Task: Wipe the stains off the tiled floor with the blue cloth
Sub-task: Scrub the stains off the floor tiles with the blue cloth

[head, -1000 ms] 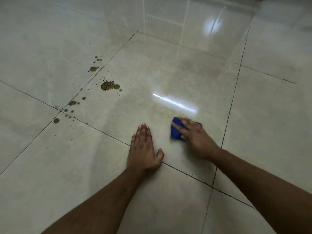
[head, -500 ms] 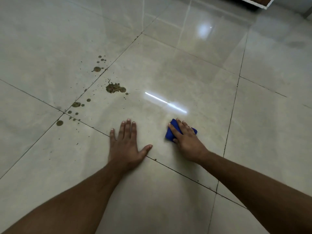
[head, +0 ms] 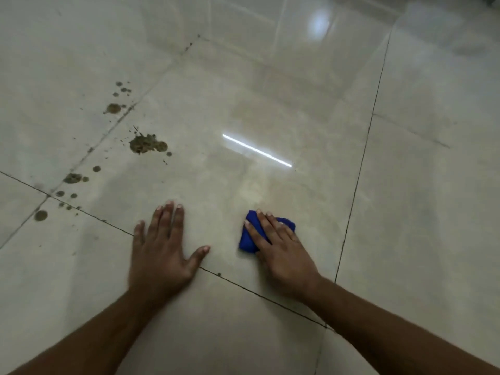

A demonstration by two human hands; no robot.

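A folded blue cloth (head: 247,238) lies on the glossy beige tiled floor (head: 270,104). My right hand (head: 281,247) presses flat on the cloth with straight fingers and covers most of it. My left hand (head: 162,247) rests flat on the floor to the cloth's left, fingers spread. Brown stains lie far left of both hands: a large splat (head: 146,144), a blob (head: 113,108) above it, and several small drops (head: 71,178) trailing down to a spot (head: 41,215).
Dark grout lines (head: 359,171) cross the floor between large tiles. A bright strip of light reflects on the tile (head: 257,150) ahead of my hands. A round glare (head: 319,23) shows at the top.
My left hand has slid left and spread its fingers. My right hand with the cloth has moved slightly left. The view has shifted forward.
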